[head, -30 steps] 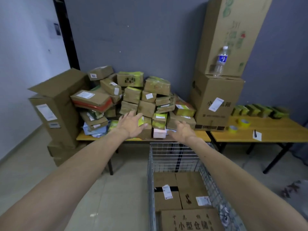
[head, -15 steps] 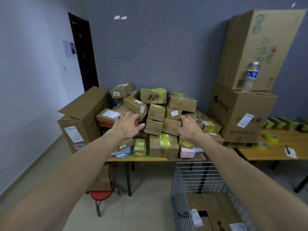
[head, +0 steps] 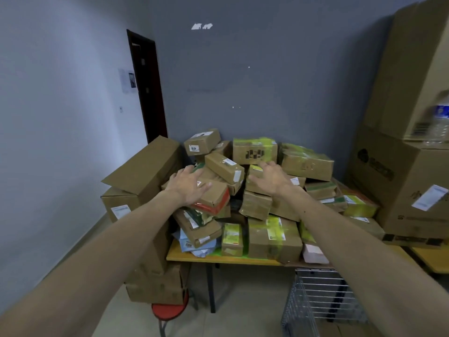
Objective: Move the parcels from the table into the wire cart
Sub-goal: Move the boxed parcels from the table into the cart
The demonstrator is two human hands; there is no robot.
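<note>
A heap of several brown cardboard parcels, many with yellow-green tape, covers the yellow table (head: 194,256). My left hand (head: 187,184) reaches out flat, fingers spread, over a flat parcel with a red-orange edge (head: 216,199). My right hand (head: 269,177) is stretched open over a taped parcel (head: 255,184) in the middle of the heap, just below a box with a black print (head: 255,152). Neither hand holds anything. The wire cart (head: 315,297) stands at the lower right, in front of the table.
Large cartons (head: 143,171) are stacked at the table's left end over a red stool (head: 167,311). Two big cartons (head: 403,186) stand at the right, with a water bottle (head: 439,125) on the lower one. A dark door (head: 145,86) lies behind.
Both hands have reached forward and up from the table's front edge onto the upper middle of the heap. The view has lifted, so the cart has dropped to the lower right.
</note>
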